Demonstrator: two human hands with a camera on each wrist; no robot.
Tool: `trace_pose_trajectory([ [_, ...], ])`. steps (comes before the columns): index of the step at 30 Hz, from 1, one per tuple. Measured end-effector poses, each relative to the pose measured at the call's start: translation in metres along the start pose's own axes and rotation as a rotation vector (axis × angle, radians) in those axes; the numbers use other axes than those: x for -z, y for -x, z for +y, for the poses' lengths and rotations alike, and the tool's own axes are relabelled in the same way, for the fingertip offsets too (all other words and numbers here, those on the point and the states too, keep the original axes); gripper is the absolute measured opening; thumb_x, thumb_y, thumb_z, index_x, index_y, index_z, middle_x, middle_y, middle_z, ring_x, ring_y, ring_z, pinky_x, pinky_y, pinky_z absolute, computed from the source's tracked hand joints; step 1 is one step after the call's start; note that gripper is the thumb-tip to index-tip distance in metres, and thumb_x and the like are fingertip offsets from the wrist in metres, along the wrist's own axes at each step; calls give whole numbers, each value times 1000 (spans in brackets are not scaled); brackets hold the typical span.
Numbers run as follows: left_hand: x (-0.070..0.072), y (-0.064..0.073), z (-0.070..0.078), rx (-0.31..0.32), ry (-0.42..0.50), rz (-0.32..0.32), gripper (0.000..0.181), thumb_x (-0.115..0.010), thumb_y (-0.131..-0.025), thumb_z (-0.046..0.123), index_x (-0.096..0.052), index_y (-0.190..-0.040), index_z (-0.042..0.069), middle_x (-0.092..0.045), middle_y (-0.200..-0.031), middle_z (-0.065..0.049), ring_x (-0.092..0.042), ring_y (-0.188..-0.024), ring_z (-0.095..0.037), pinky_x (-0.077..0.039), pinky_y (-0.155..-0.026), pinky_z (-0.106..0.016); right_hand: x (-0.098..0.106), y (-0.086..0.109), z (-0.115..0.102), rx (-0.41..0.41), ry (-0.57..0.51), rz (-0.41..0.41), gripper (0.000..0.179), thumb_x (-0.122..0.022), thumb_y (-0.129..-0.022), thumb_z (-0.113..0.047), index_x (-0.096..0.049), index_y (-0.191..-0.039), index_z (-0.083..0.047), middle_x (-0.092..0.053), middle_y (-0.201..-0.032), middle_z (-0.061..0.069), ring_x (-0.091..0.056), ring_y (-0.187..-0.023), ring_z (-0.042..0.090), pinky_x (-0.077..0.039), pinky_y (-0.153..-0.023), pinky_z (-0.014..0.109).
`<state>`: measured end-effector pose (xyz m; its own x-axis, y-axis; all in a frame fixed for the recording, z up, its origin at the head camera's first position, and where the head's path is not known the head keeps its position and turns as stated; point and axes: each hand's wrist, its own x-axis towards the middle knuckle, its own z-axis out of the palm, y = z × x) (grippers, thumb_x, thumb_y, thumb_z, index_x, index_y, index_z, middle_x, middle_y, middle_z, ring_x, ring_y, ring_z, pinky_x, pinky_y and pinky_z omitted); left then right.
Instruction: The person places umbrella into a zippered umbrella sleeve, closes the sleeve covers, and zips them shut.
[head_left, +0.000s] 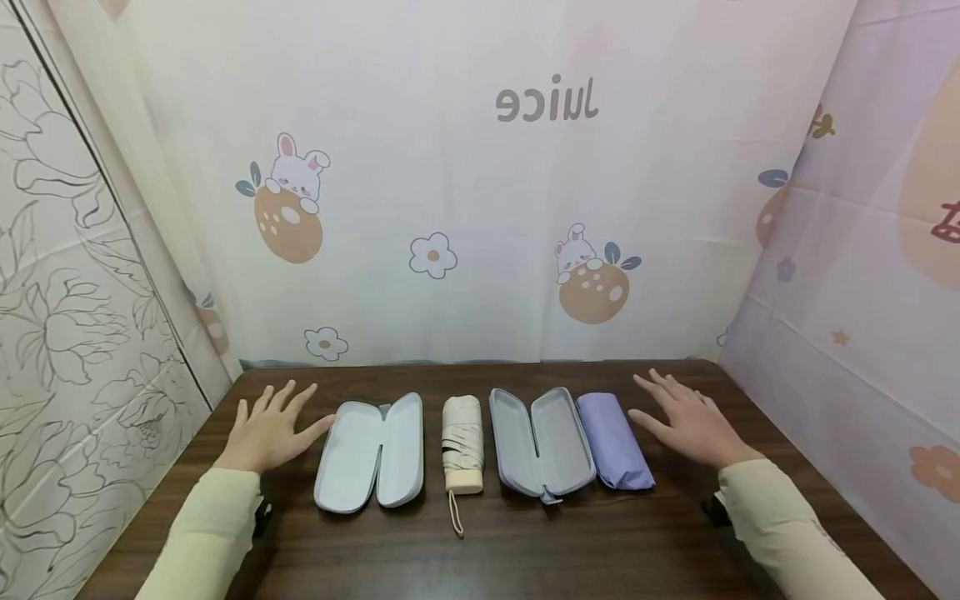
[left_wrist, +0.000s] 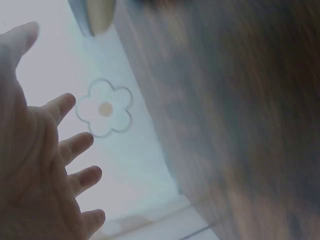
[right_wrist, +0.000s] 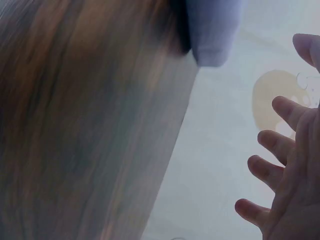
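My left hand (head_left: 273, 429) has its fingers spread, at the left of an unfolded pale grey-white hard case (head_left: 348, 458). The thumb tip is by the case's edge; I cannot tell whether it touches. Right of that case lies a folded cream umbrella (head_left: 462, 442), its wrist loop towards me. A second hard case (head_left: 566, 446), grey inside, lies unfolded beside it. Against its right side is a long lavender fabric-like bundle (head_left: 615, 442), its kind unclear. My right hand (head_left: 693, 421), fingers spread and holding nothing, is just right of this bundle. Both palms look bare in the wrist views.
All these objects lie in a row on a dark brown wooden table (head_left: 525, 554). Behind the table hangs a pale printed curtain (head_left: 465, 167), and similar printed cloth (head_left: 862, 267) closes the right side. A flower-patterned panel (head_left: 75, 333) stands on the left.
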<state>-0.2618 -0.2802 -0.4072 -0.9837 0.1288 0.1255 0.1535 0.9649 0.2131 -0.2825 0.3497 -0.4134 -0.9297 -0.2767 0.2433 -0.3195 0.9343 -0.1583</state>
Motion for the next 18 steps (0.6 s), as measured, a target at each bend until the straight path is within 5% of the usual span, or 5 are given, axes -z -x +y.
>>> trace_pose_trajectory([
  [7, 1, -4, 22, -114, -27, 56, 76, -53, -96, 61, -43, -152, 9, -35, -153, -28, -26, -140, -55, -11, -108, -76, 3, -4, -23, 60, -48, 22, 67, -55, -99, -52, -43, -152, -13, -34, -156, 24, -33, -139, 50, -27, -100, 76],
  [18, 2, -8, 64, -283, 154, 87, 59, -63, -97, 36, -49, -147, 7, -45, -148, -24, -41, -134, -49, -31, -105, -69, 1, -11, -49, 178, -124, 52, 63, -56, -100, -49, -48, -149, -10, -39, -154, 21, -38, -137, 46, -31, -101, 73],
])
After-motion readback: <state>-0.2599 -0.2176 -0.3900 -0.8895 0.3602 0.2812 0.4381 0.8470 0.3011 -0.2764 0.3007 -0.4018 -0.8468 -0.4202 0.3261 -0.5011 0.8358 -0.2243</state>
